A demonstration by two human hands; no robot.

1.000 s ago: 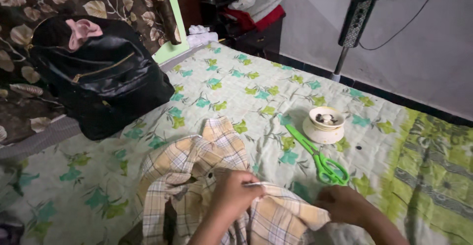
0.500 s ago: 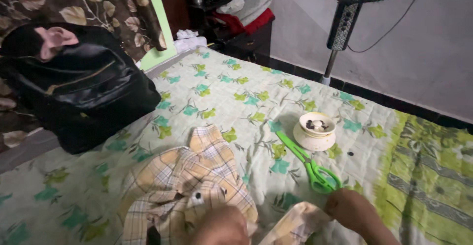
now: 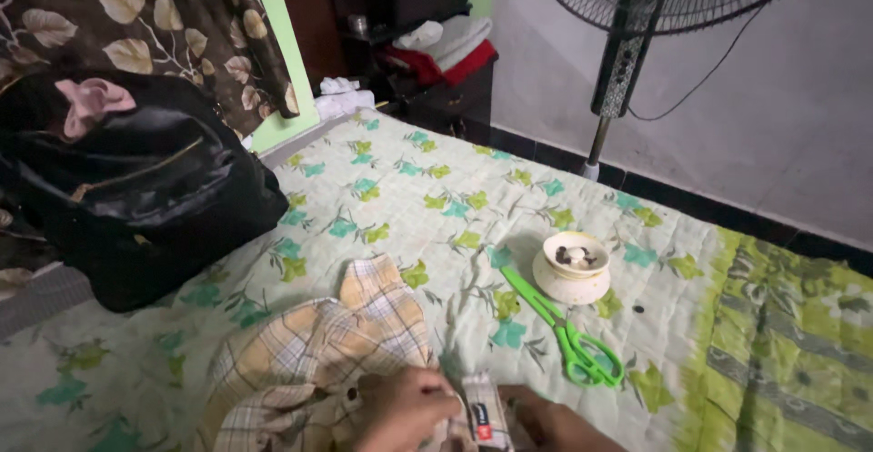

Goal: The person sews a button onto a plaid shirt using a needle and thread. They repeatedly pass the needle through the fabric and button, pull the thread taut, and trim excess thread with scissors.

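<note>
A yellow and white checked shirt [image 3: 336, 352] lies crumpled on the flowered bedsheet [image 3: 409, 197]. My left hand [image 3: 400, 408] grips a fold of the shirt at the bottom edge of the view. My right hand [image 3: 546, 420] is close beside it, pinching the same strip of fabric with a small label [image 3: 480, 411]. Both hands are partly cut off by the frame. Green-handled scissors [image 3: 568, 334] lie just right of the shirt. A small cream bowl [image 3: 571, 266] holding dark bits stands beyond the scissors.
A black backpack [image 3: 127, 197] with a pink bow sits at the left on the bed. A standing fan [image 3: 637, 43] rises at the back right. A dark cabinet with folded cloths [image 3: 436, 43] stands behind the bed. A green striped cover [image 3: 791, 343] lies at right.
The view has tilted up, so my hands sit lower in the frame. They have drawn closer together on the shirt's edge, with the labelled strip now between them.
</note>
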